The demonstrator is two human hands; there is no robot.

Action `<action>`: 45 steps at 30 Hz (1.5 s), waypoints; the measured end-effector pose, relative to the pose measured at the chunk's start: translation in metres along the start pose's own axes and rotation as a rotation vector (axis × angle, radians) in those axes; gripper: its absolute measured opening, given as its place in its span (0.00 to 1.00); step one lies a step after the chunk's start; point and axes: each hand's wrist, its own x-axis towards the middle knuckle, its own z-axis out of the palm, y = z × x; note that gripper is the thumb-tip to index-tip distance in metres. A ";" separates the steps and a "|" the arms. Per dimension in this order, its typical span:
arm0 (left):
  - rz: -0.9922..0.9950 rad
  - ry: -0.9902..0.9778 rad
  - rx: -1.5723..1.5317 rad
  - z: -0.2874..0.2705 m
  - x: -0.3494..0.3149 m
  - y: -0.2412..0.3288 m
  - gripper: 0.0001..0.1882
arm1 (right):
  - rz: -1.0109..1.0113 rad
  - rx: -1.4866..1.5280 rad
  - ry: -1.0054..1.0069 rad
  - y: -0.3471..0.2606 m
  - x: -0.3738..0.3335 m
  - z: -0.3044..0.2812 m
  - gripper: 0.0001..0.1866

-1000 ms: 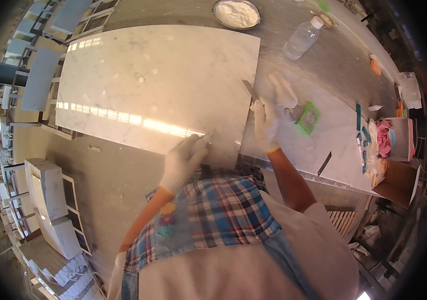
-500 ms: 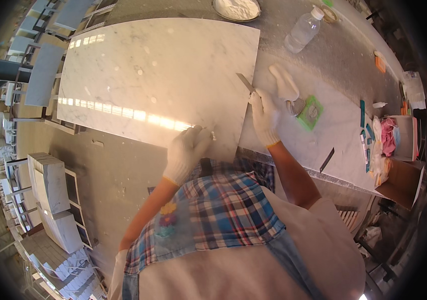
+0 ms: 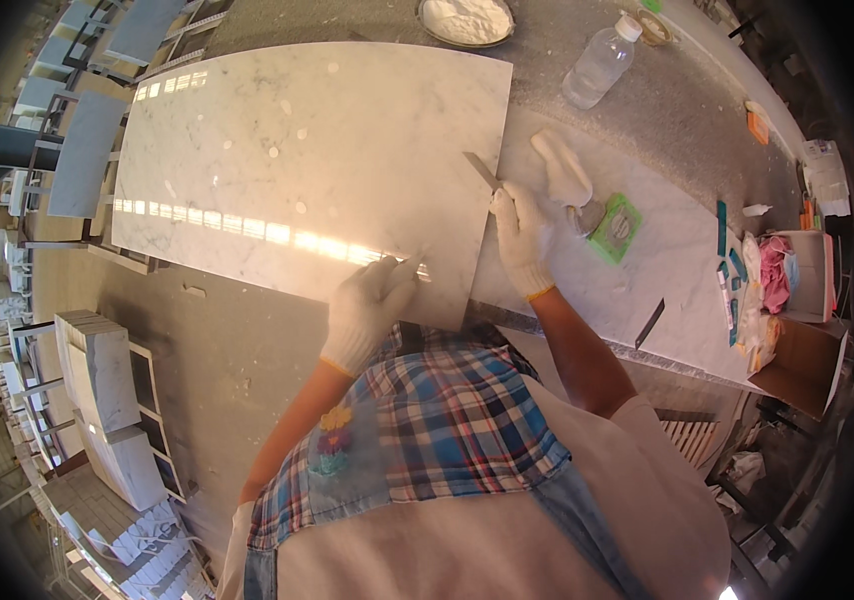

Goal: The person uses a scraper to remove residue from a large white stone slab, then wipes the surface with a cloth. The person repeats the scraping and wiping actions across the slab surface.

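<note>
White slab [image 3: 277, 110], one: broad, faintly veined, glossy, a band of bright window reflections across it. It lies flat in front of the worker, its near edge close to the plaid apron [image 3: 457, 420].

Right hand [image 3: 524, 240], gloved: grip closed around one end of a flat grey blade [image 3: 482, 171]; the blade's free end lies over the slab's right-hand edge. Whether it touches the surface, I cannot tell.

Left hand [image 3: 362, 310], gloved: at the near edge of the slab, fingers bent and gathered. Whether that grip pinches something thin and pale or is bare, I cannot tell.

To the right, on a paler sheet of stone [image 3: 587, 290]: a limp white glove or cloth [image 3: 559, 165]; a green square container [image 3: 617, 230], just beside it; a dark strip [image 3: 650, 324], apart, near the front edge.

On the bench [image 3: 677, 130], farther back: a clear bottle [image 3: 602, 68], white-capped; a bowl of white powder [image 3: 466, 19], beyond the slab's far edge.

Stage of work: slab laid out, blade in hand; I judge it under way. Small pale spots dot the surface, marks or reflections; how much is finished, and how much remains, the view does not settle.
</note>
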 end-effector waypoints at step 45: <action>-0.320 0.352 -0.159 -0.044 0.018 -0.031 0.24 | 0.001 0.017 -0.044 -0.009 0.001 -0.003 0.09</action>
